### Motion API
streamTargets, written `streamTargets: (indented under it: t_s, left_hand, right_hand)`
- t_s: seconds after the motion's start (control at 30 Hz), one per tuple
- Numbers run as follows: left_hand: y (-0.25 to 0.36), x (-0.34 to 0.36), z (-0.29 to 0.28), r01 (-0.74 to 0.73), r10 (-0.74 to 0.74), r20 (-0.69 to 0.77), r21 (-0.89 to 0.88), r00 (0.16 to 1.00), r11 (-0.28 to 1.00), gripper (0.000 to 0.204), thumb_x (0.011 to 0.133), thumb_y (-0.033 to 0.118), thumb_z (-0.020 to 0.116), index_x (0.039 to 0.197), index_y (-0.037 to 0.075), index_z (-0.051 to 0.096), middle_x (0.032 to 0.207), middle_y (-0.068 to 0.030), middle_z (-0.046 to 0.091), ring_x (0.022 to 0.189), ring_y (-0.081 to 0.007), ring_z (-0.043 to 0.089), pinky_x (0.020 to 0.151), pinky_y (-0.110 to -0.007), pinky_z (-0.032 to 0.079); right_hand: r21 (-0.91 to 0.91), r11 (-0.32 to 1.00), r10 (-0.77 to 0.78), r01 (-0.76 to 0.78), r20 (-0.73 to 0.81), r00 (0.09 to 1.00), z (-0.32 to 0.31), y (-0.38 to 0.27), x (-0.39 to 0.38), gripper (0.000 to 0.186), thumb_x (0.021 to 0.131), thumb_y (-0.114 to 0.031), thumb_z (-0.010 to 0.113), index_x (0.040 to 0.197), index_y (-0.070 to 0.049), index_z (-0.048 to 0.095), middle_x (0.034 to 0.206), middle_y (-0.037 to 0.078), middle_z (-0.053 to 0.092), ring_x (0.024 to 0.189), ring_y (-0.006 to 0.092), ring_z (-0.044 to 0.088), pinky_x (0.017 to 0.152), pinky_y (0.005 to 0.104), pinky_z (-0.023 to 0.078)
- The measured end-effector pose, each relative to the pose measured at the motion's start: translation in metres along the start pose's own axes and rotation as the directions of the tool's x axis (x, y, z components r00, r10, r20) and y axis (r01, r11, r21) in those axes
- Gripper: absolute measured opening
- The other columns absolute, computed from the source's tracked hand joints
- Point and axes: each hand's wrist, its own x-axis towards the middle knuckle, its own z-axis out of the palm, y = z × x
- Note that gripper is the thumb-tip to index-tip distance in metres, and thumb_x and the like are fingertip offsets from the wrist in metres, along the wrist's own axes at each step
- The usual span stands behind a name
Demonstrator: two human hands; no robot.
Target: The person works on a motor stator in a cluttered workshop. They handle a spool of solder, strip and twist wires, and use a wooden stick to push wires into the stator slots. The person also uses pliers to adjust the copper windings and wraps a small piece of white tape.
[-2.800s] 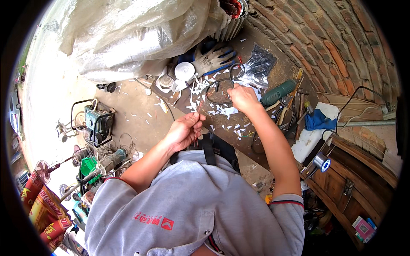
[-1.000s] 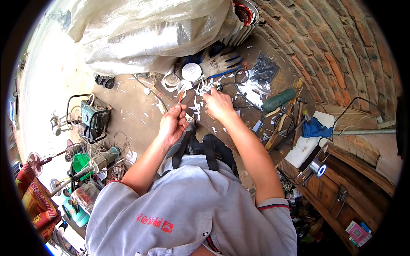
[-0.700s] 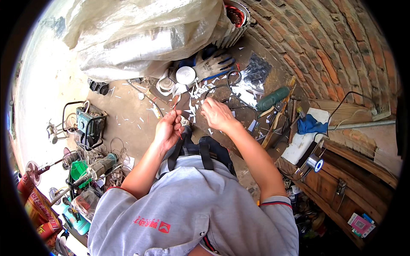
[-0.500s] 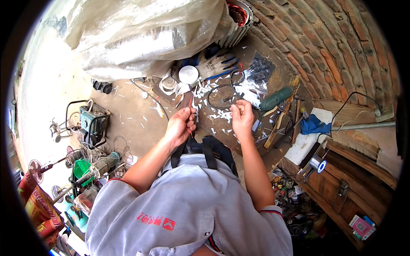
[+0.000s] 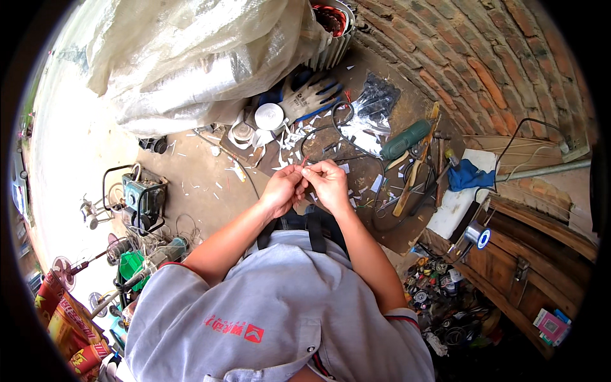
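Your left hand (image 5: 283, 189) and right hand (image 5: 329, 183) meet just below the roll of white tape (image 5: 269, 116), fingertips pinched together on a thin red wire (image 5: 305, 161) whose tip pokes up between them. It looks light, springy and slippery, so pinch it close to the free end.

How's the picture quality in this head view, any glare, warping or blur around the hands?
Head view: fisheye bends the brick wall; daylight washes out the ground at left; the left hand and right hand are sharp, evenly lit; the thin piece between them is too small to identify.
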Motion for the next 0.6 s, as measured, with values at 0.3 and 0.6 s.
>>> streamTargets:
  t_s: [0.3, 0.6]
  left_hand:
    - [0.027, -0.024, -0.011, 0.02, -0.018, 0.04, -0.034, 0.999, 0.999, 0.022, 0.104, 0.02, 0.047, 0.097, 0.002, 0.058, 0.075, 0.0032, 0.043, 0.057, -0.0048, 0.032, 0.048, -0.019, 0.028]
    - [0.063, 0.098, 0.041, -0.076, 0.076, 0.0, -0.053, 0.997, 0.996, 0.021, 0.104, 0.022, 0.046, 0.097, 0.005, 0.058, 0.078, 0.0011, 0.051, 0.059, -0.0089, 0.04, 0.05, -0.024, 0.037]
  right_hand:
    - [-0.281, 0.958, -0.107, 0.059, -0.159, 0.981, -0.034, -0.035, 0.087, 0.02, 0.083, -0.016, 0.076, 0.089, 0.002, 0.069, 0.08, 0.008, 0.07, 0.071, 0.0159, 0.065, 0.066, 0.0282, 0.051]
    - [-0.787, 0.611, -0.073, -0.079, -0.155, 0.985, -0.075, -0.043, 0.161, 0.021, 0.088, -0.02, 0.062, 0.102, -0.008, 0.07, 0.1, 0.019, 0.07, 0.098, 0.0392, 0.065, 0.085, 0.0449, 0.051]
